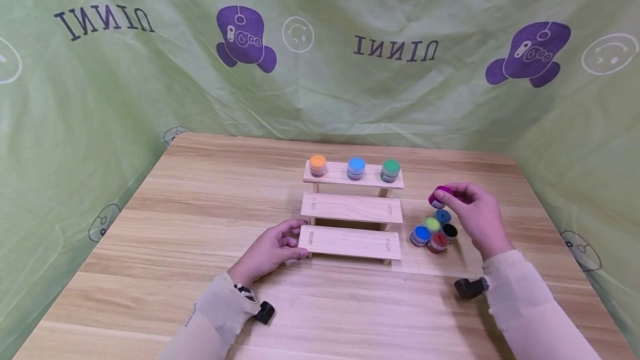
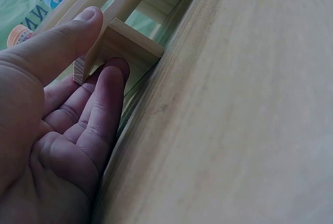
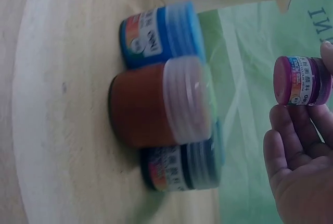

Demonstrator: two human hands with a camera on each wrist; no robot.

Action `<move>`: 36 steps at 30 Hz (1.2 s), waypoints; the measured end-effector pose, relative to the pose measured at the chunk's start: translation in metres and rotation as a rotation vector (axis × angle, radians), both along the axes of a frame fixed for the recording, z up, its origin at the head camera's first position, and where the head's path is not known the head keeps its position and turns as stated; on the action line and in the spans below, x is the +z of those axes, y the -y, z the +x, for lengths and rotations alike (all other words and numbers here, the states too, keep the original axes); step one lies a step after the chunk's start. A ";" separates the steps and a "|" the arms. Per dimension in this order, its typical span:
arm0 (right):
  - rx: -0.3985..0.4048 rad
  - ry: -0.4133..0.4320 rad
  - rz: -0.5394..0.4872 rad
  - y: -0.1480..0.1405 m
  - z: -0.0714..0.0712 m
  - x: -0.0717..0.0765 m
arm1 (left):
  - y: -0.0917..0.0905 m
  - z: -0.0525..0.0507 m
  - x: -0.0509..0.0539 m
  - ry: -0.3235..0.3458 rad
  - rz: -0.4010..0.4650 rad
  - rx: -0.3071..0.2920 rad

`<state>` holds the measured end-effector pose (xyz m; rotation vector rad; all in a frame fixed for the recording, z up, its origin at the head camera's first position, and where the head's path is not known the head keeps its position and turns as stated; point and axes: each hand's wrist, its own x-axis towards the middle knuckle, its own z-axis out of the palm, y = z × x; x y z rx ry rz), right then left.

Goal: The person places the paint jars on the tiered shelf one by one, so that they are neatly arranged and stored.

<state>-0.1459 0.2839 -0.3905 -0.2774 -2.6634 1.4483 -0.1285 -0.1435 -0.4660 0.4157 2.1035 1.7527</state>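
My right hand (image 1: 479,213) pinches a magenta paint jar (image 1: 440,197) above a cluster of paint jars; in the right wrist view that jar (image 3: 299,81) sits between thumb and fingers. Under it stand a dark blue jar (image 1: 443,216), a light green jar (image 1: 432,225), a black jar (image 1: 449,231), a red-brown jar (image 1: 437,243) and a blue jar (image 1: 420,235). My left hand (image 1: 270,251) holds the left end of the three-step wooden rack (image 1: 350,242) at its lowest step. In the left wrist view the thumb (image 2: 78,31) lies along the board, fingers curled beneath.
On the rack's top step stand an orange jar (image 1: 317,165), a light blue jar (image 1: 356,168) and a green jar (image 1: 390,171), spaced apart. The wooden table (image 1: 200,199) carries everything. Green printed cloth (image 1: 320,93) hangs behind and at both sides.
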 end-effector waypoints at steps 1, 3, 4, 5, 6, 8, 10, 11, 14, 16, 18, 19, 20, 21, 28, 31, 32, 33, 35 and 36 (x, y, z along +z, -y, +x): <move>0.001 -0.002 -0.001 0.001 0.001 0.001 | 0.000 0.000 0.000 0.000 0.001 0.000; 0.006 -0.007 -0.005 0.003 0.001 0.004 | 0.000 0.000 0.000 -0.001 0.001 -0.001; 0.008 -0.010 -0.005 0.004 0.002 0.005 | 0.000 0.000 0.000 -0.001 0.000 -0.002; 0.011 -0.015 -0.006 0.005 0.002 0.005 | 0.000 0.000 0.000 -0.001 0.000 -0.002; 0.014 -0.020 -0.008 0.005 0.003 0.006 | 0.000 0.000 0.000 -0.001 0.000 -0.002; 0.020 -0.023 -0.011 0.007 0.004 0.008 | 0.000 0.000 0.000 -0.003 0.000 -0.002; 0.023 -0.025 -0.012 0.009 0.005 0.010 | 0.000 0.000 0.000 -0.003 0.001 0.000; 0.023 -0.026 -0.011 0.010 0.005 0.011 | 0.000 0.000 0.000 -0.004 0.003 0.001; 0.028 -0.034 -0.013 0.014 0.008 0.014 | -0.001 0.000 0.000 -0.003 0.004 0.001; 0.032 -0.042 -0.011 0.018 0.009 0.016 | 0.000 0.000 0.000 -0.002 0.003 0.000; 0.042 -0.053 -0.010 0.021 0.011 0.017 | 0.000 0.000 0.000 0.001 0.000 -0.003; 0.046 -0.060 -0.009 0.022 0.012 0.017 | 0.000 0.000 0.001 0.003 0.000 -0.004; 0.048 -0.066 -0.008 0.023 0.012 0.018 | 0.000 0.000 0.000 0.004 0.000 -0.005; 0.051 -0.072 -0.008 0.025 0.013 0.019 | 0.000 0.000 0.001 0.006 -0.001 -0.005; 0.053 -0.103 -0.015 0.035 0.016 0.024 | 0.000 0.001 0.001 0.011 0.007 -0.007; 0.061 -0.108 -0.032 0.041 0.016 0.026 | 0.000 0.001 0.001 0.011 0.008 -0.007; 0.066 -0.111 -0.036 0.043 0.016 0.027 | 0.000 0.001 0.001 0.011 0.007 -0.005; 0.072 -0.116 -0.040 0.045 0.016 0.027 | 0.000 0.001 0.001 0.009 0.006 -0.003; 0.084 -0.125 -0.050 0.049 0.017 0.028 | 0.000 0.001 0.001 0.003 0.003 0.001; 0.092 -0.130 -0.056 0.050 0.017 0.028 | 0.000 0.001 0.001 0.000 0.001 0.003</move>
